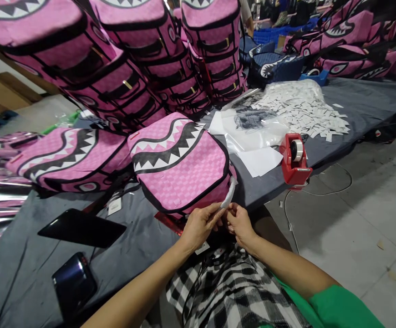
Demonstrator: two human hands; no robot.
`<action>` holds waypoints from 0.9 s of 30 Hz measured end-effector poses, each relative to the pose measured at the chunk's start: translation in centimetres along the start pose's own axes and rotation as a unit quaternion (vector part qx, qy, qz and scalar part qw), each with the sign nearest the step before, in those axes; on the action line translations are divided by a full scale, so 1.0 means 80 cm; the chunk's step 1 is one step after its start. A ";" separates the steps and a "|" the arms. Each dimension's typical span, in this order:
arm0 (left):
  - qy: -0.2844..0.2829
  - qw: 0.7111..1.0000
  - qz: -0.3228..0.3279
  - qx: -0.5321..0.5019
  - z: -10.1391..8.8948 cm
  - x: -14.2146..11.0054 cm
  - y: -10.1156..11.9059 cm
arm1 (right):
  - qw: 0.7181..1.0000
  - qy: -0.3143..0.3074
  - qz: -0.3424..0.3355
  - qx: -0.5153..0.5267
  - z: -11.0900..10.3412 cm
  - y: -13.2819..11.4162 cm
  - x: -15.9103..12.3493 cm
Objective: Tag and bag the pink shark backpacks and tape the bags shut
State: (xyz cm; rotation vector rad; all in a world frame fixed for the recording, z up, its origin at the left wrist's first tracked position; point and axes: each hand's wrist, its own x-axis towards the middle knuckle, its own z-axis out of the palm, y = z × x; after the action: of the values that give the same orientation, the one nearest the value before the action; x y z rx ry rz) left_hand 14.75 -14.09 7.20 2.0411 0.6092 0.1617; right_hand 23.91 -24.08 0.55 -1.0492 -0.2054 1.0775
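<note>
A pink checked backpack (184, 168) with a black-and-white shark mouth lies on the grey-covered table in front of me. At its near right edge a white strip (230, 193), which looks like soft wrapping, curves down to my fingers. My left hand (200, 225) is closed in a pinch on the lower end of this strip, against the bag's near side. Close beside it, my right hand (241, 225) has its fingers curled together; what they pinch is hidden. Below the bag a red piece (169, 223) and a white tag (202, 248) show partly.
A red tape dispenser (295, 161) stands at the table's right edge, near white paper sheets (261, 161) and a heap of small white labels (307, 107). Stacked pink backpacks (139, 68) rise behind. Two dark, phone-like objects (82, 228) (74, 282) lie at left.
</note>
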 end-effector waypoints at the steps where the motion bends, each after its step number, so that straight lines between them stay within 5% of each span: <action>1: 0.001 1.000 -0.002 0.006 0.001 0.000 -0.001 | 0.999 -0.022 0.012 0.027 -0.001 -0.002 -0.008; 4: 0.007 1.000 -0.002 0.001 0.001 0.000 -0.004 | 0.976 -0.133 0.090 0.147 -0.008 -0.009 -0.023; 7: 0.026 0.999 0.020 -0.002 -0.002 0.000 -0.007 | 0.917 -0.237 0.171 0.271 -0.014 -0.013 -0.016; 11: 0.028 0.998 0.056 -0.011 -0.006 -0.002 -0.014 | 0.858 -0.303 0.192 0.367 -0.020 -0.015 0.006; 15: 0.050 0.983 0.148 0.095 -0.001 -0.006 -0.027 | 0.886 -0.287 0.169 0.324 -0.033 -0.018 0.011; 20: 0.082 0.855 0.380 0.342 0.005 -0.014 -0.050 | 0.946 -0.226 0.121 0.197 -0.059 -0.026 -0.006; 22: 0.091 0.834 0.370 0.399 0.006 -0.024 -0.059 | 0.961 -0.197 0.104 0.162 -0.069 -0.034 -0.010; 27: 0.092 0.841 0.329 0.421 -0.010 -0.064 -0.073 | 0.996 -0.086 0.036 0.012 -0.092 -0.069 0.010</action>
State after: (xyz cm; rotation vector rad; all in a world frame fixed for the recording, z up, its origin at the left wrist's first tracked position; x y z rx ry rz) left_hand 7.94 -13.56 3.40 3.0710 0.0228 0.5819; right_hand 32.14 -28.23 0.75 -0.9489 -0.2934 1.2342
